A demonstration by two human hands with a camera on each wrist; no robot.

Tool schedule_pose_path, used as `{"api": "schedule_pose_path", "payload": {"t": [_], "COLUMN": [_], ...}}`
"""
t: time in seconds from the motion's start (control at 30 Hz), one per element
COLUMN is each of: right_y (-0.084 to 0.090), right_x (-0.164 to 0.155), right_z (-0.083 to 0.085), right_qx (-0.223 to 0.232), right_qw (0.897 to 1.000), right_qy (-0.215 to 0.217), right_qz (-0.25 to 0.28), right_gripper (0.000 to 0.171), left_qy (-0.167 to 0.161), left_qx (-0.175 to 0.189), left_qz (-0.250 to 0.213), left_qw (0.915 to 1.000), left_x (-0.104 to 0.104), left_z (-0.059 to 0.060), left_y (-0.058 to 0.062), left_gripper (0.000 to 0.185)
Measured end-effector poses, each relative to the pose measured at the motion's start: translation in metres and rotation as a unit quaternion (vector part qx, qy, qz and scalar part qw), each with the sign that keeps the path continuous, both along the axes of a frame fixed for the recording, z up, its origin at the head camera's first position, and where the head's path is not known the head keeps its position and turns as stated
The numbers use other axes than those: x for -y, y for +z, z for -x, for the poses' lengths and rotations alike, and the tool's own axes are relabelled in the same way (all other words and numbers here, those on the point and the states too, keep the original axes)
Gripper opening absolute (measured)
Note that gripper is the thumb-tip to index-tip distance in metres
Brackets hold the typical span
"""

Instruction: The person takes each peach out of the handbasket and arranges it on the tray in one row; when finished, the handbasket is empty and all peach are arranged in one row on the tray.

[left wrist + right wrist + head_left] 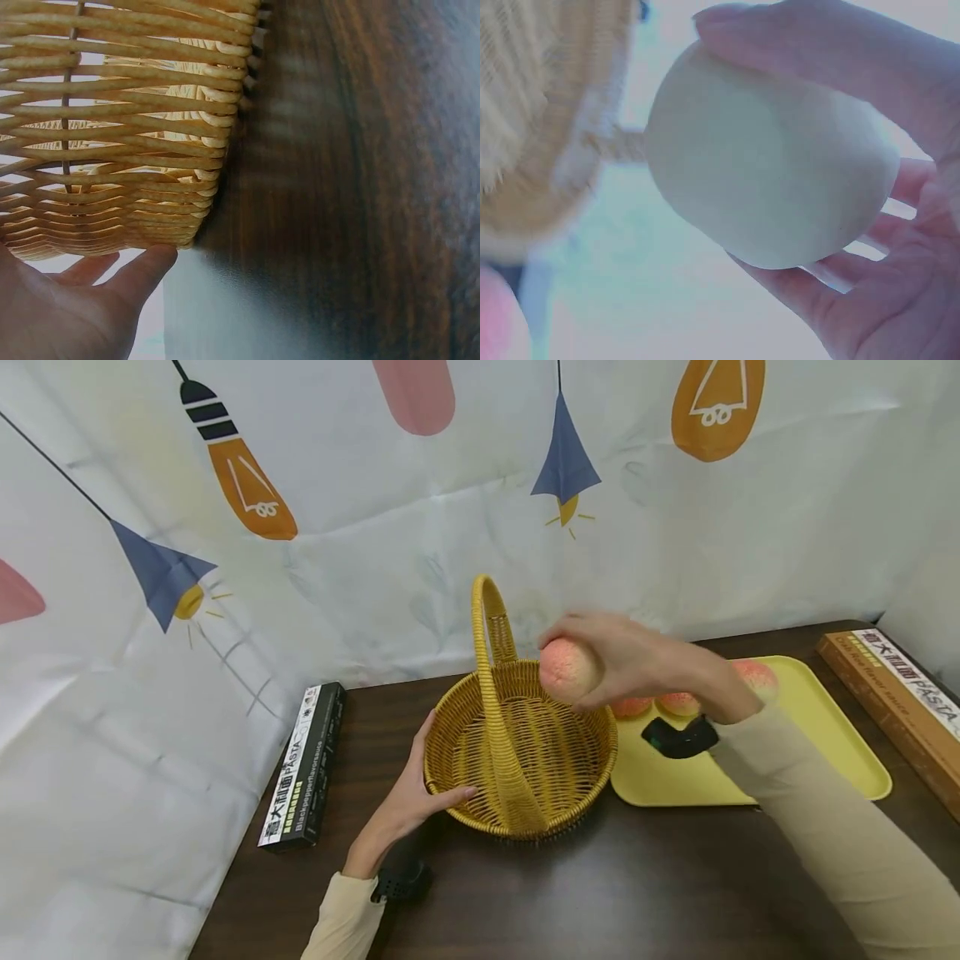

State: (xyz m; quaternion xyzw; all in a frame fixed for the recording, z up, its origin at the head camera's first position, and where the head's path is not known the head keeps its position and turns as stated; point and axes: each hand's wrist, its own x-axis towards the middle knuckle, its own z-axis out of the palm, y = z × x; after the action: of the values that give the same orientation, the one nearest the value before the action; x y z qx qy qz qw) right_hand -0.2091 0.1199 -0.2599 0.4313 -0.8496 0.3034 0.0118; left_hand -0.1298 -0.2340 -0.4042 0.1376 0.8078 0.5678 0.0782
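Observation:
In my right hand point(626, 656) I grip a pink-and-cream peach point(567, 670), held above the right side of a yellow wicker basket point(450, 777). The right wrist view shows the peach's pale side point(772, 157), with thumb and fingers on opposite sides of it. My left hand point(423, 789) rests at the basket's left side, fingers outstretched along the outer wall and thumb toward the front rim. Close up, its fingertips meet the woven wall point(127, 150). The basket stands upright, its tall handle point(495, 718) arching over the middle, and its woven floor shows bare.
Several more peaches, such as one peach point(756, 678), lie on a yellow tray point(825, 760) at the right, partly behind my right arm. A black pasta box point(302, 768) lies at the left, a brown pasta box point(892, 710) at the far right. A printed cloth point(375, 585) hangs behind.

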Motion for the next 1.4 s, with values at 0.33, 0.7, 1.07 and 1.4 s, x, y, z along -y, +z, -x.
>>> {"api": "schedule_pose_path", "payload": {"t": [0.33, 0.7, 1.07, 1.4], "right_y": [0.019, -0.058, -0.122, -0.143], "right_x": [-0.127, -0.192, -0.217, -0.217], "right_z": [-0.025, -0.033, -0.021, -0.015], "right_qx": [-0.052, 0.036, 0.125, 0.167], "right_qw": [0.965, 0.854, 0.794, 0.804], "right_qy": [-0.205, -0.457, -0.559, -0.526], "right_qz": [0.157, 0.244, 0.204, 0.221], "right_gripper": [0.087, 0.069, 0.054, 0.081], "left_qy": [-0.001, -0.003, -0.004, 0.003], "left_qx": [0.004, 0.004, 0.001, -0.001], "left_qz": [0.002, 0.006, 0.009, 0.016], "left_qw": [1.0000, 1.0000, 0.9999, 0.9999], "left_x": [0.000, 0.000, 0.001, 0.002], "left_z": [0.000, 0.001, 0.000, -0.001], "left_y": [0.001, 0.001, -0.002, 0.000], "left_gripper": [0.118, 0.118, 0.118, 0.119]}}
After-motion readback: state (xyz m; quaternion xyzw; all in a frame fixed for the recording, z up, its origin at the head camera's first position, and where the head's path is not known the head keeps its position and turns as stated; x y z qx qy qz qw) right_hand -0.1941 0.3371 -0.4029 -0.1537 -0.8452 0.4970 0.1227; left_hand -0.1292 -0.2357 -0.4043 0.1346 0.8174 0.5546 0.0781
